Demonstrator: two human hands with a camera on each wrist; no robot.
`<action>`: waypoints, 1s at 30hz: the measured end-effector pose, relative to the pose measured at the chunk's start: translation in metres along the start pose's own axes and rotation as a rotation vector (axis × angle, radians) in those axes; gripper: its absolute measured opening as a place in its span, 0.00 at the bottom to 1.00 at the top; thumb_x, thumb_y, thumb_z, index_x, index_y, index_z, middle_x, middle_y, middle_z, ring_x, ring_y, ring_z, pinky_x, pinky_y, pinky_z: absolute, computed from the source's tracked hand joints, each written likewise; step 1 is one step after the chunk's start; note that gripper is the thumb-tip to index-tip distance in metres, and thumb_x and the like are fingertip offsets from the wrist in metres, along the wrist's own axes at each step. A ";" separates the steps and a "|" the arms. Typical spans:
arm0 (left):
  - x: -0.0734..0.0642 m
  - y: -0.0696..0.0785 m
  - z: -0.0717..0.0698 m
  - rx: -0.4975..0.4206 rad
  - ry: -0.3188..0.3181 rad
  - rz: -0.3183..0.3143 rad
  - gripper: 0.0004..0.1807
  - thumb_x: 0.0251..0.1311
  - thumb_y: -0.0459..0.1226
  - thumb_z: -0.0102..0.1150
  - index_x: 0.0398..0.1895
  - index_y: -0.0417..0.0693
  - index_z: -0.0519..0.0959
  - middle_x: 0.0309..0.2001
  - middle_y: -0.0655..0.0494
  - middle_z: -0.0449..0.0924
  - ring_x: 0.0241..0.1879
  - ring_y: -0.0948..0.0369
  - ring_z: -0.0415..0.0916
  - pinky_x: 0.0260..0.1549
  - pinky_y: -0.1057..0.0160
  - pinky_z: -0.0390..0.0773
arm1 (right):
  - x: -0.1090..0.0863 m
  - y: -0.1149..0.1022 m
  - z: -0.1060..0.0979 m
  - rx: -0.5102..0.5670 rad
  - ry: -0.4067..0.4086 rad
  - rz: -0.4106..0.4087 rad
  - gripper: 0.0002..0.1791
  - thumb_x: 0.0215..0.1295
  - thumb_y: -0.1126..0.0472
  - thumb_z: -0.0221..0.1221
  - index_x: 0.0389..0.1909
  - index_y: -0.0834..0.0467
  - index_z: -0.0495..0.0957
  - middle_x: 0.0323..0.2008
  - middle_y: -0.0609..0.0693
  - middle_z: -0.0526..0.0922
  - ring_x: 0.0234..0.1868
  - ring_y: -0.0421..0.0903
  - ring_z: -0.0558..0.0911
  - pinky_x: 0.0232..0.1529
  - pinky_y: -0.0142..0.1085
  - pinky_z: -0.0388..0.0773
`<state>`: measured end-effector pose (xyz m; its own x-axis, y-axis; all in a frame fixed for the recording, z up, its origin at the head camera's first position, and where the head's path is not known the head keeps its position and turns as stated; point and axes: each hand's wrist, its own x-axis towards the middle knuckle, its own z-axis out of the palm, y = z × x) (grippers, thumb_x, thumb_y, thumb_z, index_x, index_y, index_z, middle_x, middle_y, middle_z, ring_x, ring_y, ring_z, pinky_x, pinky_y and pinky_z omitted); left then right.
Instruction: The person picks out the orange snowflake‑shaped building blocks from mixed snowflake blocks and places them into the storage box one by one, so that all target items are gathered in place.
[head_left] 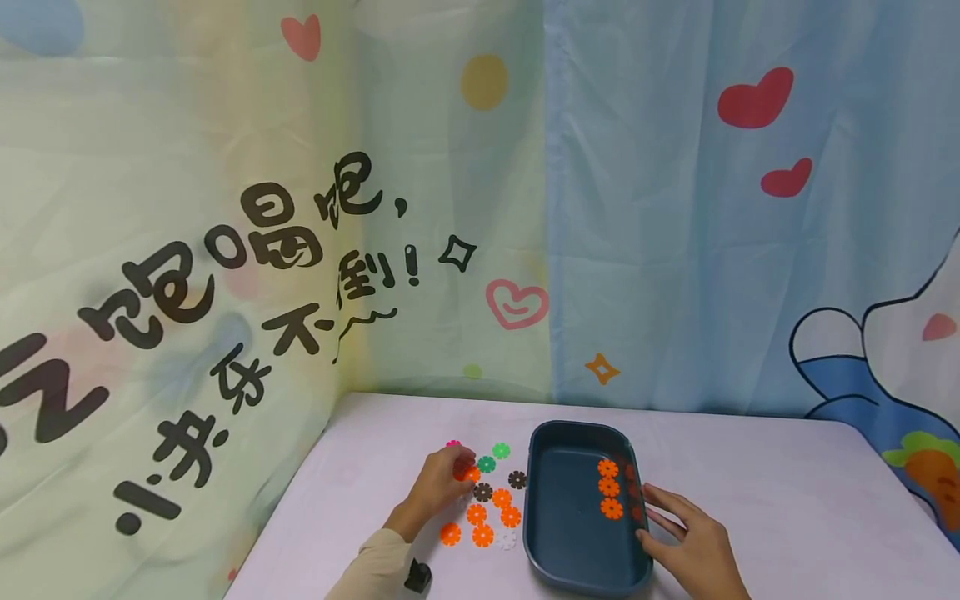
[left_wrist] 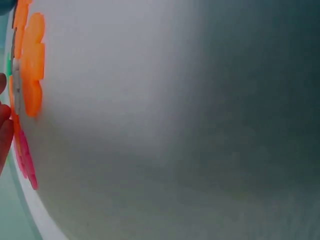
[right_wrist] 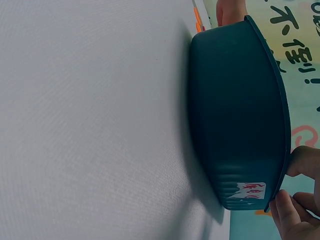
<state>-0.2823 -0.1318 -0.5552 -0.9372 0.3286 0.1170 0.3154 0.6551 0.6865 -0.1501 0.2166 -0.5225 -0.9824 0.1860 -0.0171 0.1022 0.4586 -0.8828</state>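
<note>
My left hand (head_left: pixel 441 482) reaches in among flower-shaped plastic discs on the table, its fingers curved down around an orange disc (head_left: pixel 472 474) that shows between fingertips and thumb. In the left wrist view its fingertips (left_wrist: pixel 5 127) are at the edge of the discs. With thumb over the rim and fingers outside, my right hand (head_left: pixel 693 540) holds the right side of a dark blue tray (head_left: pixel 581 575). Several orange discs (head_left: pixel 609 487) lie in a column inside, towards the tray's right wall. The right wrist view shows the tray's outer side with a small label (right_wrist: pixel 251 190).
Left of the tray lie more orange discs (head_left: pixel 482 535), black ones (head_left: pixel 517 479), green ones (head_left: pixel 501 451), a pink one (head_left: pixel 453 444) and a clear one (head_left: pixel 507 540). A small black object (head_left: pixel 417 576) is beside the left sleeve. Printed curtains (head_left: pixel 630 208) stand behind the table.
</note>
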 end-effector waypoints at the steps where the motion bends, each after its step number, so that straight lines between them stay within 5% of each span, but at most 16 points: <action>1: 0.000 0.000 0.000 0.001 -0.003 -0.001 0.20 0.50 0.29 0.72 0.48 0.40 0.79 0.41 0.54 0.80 0.40 0.59 0.77 0.46 0.60 0.80 | 0.000 0.000 0.000 0.001 0.001 0.001 0.39 0.49 0.69 0.72 0.65 0.65 0.70 0.61 0.64 0.72 0.57 0.60 0.78 0.45 0.33 0.81; 16: 0.004 -0.004 0.001 0.024 -0.008 0.062 0.21 0.49 0.27 0.71 0.48 0.40 0.78 0.41 0.55 0.80 0.40 0.60 0.77 0.46 0.61 0.80 | 0.001 0.002 -0.001 0.049 -0.008 -0.036 0.39 0.51 0.70 0.70 0.66 0.63 0.69 0.62 0.62 0.72 0.58 0.59 0.77 0.47 0.32 0.79; 30: 0.009 0.001 0.001 0.051 -0.058 0.019 0.22 0.48 0.28 0.73 0.49 0.41 0.79 0.39 0.57 0.79 0.39 0.61 0.75 0.45 0.62 0.80 | -0.001 0.001 -0.002 0.054 -0.006 -0.026 0.39 0.51 0.70 0.71 0.66 0.63 0.69 0.62 0.62 0.72 0.57 0.59 0.77 0.47 0.32 0.79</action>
<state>-0.2902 -0.1271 -0.5540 -0.9214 0.3787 0.0869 0.3413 0.6821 0.6467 -0.1487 0.2184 -0.5229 -0.9855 0.1694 0.0040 0.0678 0.4158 -0.9069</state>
